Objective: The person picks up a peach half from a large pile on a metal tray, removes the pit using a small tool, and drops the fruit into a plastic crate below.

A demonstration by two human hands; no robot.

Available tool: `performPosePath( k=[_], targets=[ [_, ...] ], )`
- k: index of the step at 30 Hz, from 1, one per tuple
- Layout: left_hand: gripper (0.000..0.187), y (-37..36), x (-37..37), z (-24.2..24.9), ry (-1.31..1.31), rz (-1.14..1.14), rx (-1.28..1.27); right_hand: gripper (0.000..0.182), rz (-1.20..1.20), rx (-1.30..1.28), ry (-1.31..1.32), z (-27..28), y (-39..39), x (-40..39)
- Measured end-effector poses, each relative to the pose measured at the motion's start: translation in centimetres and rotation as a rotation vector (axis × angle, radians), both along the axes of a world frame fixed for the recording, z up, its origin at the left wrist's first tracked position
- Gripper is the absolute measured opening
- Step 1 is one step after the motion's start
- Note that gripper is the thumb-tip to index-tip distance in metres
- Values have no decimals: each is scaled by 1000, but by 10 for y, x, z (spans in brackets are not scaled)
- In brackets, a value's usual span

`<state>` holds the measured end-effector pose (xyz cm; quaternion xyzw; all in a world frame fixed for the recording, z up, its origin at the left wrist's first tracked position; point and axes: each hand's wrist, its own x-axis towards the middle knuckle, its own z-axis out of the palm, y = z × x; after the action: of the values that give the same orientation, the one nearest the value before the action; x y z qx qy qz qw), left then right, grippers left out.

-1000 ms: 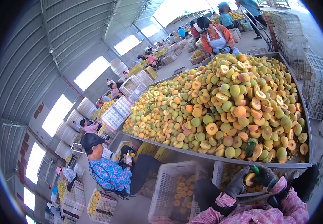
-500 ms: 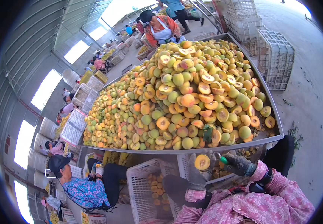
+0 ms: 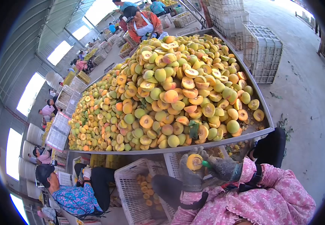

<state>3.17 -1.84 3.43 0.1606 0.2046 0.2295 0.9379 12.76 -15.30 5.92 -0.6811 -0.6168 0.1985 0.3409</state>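
"Fruit sits in the grip of your left hand, fingers around its side, the cut yellow face turned towards you."

"Agreed, and your right hand is curled around a green handle, whose end lies at the fruit's edge. Does it touch?"

"From this angle I cannot tell. Both your hands are over a white crate at the near side of the table. Left of it, beside your dark trouser leg, stands a bigger box with cut pieces inside."

"Just past your hands, the table carries a big heap, many pieces showing cut faces. A green leaf lies near its front edge."

"To your left sits a person in a blue flowered shirt. Across the heap is another in an orange top."

"Stacked baskets rise beyond the table on your right. Farther off, on your left, bright windows line the wall."
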Motion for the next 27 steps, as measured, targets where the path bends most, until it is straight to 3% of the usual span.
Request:
performPosePath(
  k=[4,6,9,12,16,19,21,22,24,27],
  targets=[
    [44,-3,-1,5,-51,-1,49,94,15,-122,-75,15,3,0],
    [41,-7,0,3,-15,21,147,94,18,-185,10,16,5,-1],
    [36,-10,0,3,27,51,228,94,36,-290,-152,-26,14,-2],
    [33,-9,-1,-3,51,56,202,94,-83,-375,-93,-31,10,-8],
    [31,-3,-6,-15,123,-40,325,96,-33,-268,-130,-58,11,-6],
    [38,-2,-3,-17,209,40,288,88,50,-319,-267,-65,12,-7],
    [34,8,-7,-26,150,-40,240,81,130,-8,15,-86,17,-9],
    [32,12,-10,-29,89,-121,193,81,129,-11,20,-84,19,-10],
    [33,13,-12,-30,140,-131,235,78,147,-391,258,-68,29,-10],
    [32,14,-13,-33,177,-147,226,74,94,-373,301,-43,25,-12]
  ],
)
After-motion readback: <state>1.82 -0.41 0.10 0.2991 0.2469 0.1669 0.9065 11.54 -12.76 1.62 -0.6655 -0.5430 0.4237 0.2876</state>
